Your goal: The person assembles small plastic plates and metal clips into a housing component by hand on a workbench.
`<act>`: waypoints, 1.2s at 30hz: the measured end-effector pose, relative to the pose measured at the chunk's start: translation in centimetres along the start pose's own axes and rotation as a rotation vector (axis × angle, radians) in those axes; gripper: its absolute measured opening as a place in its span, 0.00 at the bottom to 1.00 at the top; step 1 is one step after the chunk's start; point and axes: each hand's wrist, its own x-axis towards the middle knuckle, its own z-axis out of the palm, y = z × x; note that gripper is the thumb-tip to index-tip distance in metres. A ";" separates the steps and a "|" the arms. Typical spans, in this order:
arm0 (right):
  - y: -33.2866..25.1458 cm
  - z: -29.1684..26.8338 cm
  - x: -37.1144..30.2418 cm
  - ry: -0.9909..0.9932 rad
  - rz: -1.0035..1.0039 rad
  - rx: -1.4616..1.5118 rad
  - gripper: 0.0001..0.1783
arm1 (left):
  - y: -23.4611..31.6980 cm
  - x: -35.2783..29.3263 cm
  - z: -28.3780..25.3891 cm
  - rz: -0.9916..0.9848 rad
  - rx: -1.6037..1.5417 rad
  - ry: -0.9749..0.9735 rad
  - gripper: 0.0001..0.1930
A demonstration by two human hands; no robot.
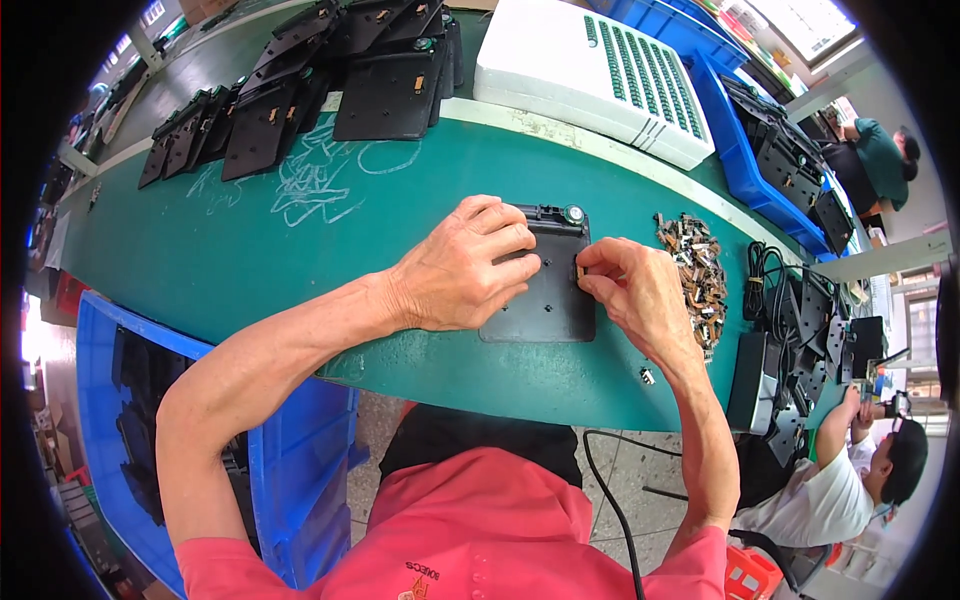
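Observation:
A flat black plastic plate (545,300) lies on the green table in front of me, with a hinge-like bar and a small round green-and-silver piece (573,215) at its far edge. My left hand (468,265) is closed over the plate's left side, fingers curled, hiding that edge. At the right edge of the plate, my right hand (632,290) pinches a small brown part (580,272) between thumb and fingertips. Most of that part is covered by the fingers. Just right of this hand spreads a heap of small brown-and-silver parts (700,275).
Stacked black plates (385,95) stand at the far left. A white foam tray (540,60) with rows of green round pieces sits at the back. Blue bins (300,490) flank the table. Cables and black parts (800,320) lie at right, near a seated person (820,490).

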 end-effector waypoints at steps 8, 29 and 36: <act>-0.6 -0.4 -1.0 -0.002 0.099 0.110 0.12 | 0.0 -0.1 0.0 -0.009 0.001 -0.005 0.14; 0.8 -0.4 -3.0 0.013 0.188 0.318 0.17 | 0.1 0.2 0.3 -0.241 0.052 -0.010 0.23; 0.6 -0.3 -3.6 -0.016 0.286 0.508 0.20 | -0.2 -0.3 0.5 -0.278 0.019 0.049 0.24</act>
